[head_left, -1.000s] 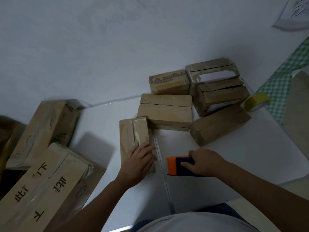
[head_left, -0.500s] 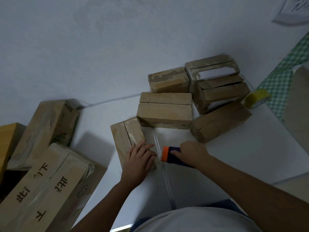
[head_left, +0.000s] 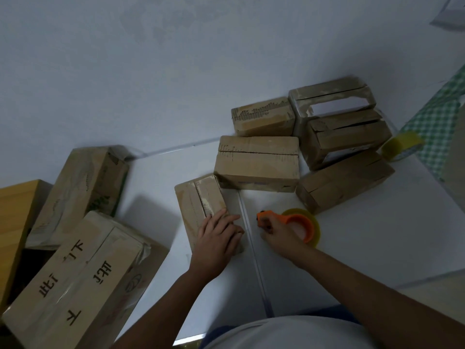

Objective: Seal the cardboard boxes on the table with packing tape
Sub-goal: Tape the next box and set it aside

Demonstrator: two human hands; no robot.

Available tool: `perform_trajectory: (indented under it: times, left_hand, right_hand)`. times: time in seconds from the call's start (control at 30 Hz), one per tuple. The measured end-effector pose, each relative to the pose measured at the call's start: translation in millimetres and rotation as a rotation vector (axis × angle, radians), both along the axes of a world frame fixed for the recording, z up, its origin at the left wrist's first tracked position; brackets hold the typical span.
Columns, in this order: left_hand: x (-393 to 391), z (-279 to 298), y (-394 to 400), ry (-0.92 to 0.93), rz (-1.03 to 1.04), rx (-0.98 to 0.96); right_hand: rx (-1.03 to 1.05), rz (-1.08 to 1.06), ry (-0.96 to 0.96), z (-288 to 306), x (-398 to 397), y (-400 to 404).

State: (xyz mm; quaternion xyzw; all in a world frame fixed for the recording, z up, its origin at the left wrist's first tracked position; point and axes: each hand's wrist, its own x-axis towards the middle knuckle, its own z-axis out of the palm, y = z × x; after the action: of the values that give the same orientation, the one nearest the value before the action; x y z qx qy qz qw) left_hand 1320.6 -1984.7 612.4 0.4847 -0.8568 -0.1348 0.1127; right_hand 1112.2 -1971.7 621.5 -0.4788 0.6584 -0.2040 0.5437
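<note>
With the left hand (head_left: 217, 236) pressed flat on the small brown cardboard box (head_left: 201, 205) near the white surface's (head_left: 377, 235) front, the right hand (head_left: 278, 231) grips the orange tape dispenser (head_left: 299, 222) beside it, seemingly about to bring tape onto the box's seam.

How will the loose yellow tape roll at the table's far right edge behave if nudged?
The yellow tape roll is round and seems to lie partly tilted near the table edge, so it may roll or drop off. It is a hollow ring, so likely light. Its smooth sides probably slide easily.
</note>
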Motion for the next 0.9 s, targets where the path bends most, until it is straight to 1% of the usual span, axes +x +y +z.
perform_trajectory:
  times: [0.03,0.07,0.1,0.17,0.23,0.27,0.37,0.4,0.53,0.67,0.77,0.9]
  left_hand:
    - [0,0,0,-0.005,-0.002,-0.002]
    - [1,0,0,-0.009,-0.005,-0.003]
    - [0,1,0,-0.007,-0.007,-0.001]
    - [0,3,1,0.002,-0.014,0.016]
    - [-1,6,1,0.013,-0.017,0.036]
    - [-1,8,1,0.048,-0.005,0.060]
    - [6,15,-1,0.250,0.080,0.192]
    - [10,16,-1,0.268,0.083,0.204]
    - [24,10,3,0.120,-0.005,0.133]
    - [25,3,3,0.033,-0.028,0.131]
    - [27,-1,3,-0.043,-0.060,0.110]
    - [25,0,3,-0.071,-0.073,0.060]
  right_hand:
    - [0.147,-0.055,-0.206,2,10,-2]
    - [0.258,-0.085,-0.322,2,17,-4]
    - [0.310,-0.084,-0.361,1,21,-4]
    - [0.291,-0.081,-0.339,0,24,0]
    - [0.219,-0.162,-0.335,-1,22,6]
    - [0.187,-0.201,-0.336,-1,20,9]
    - [0.114,-0.262,-0.328,0,16,17]
    - [0.089,-0.275,-0.324,0,17,20]
    - [-0.008,-0.285,-0.289,0,17,28]
    - [-0.086,-0.283,-0.262,-2,18,30]
    - [-0.119,-0.280,-0.281,-2,18,30]
    - [-0.132,-0.289,-0.301,-4,18,29]
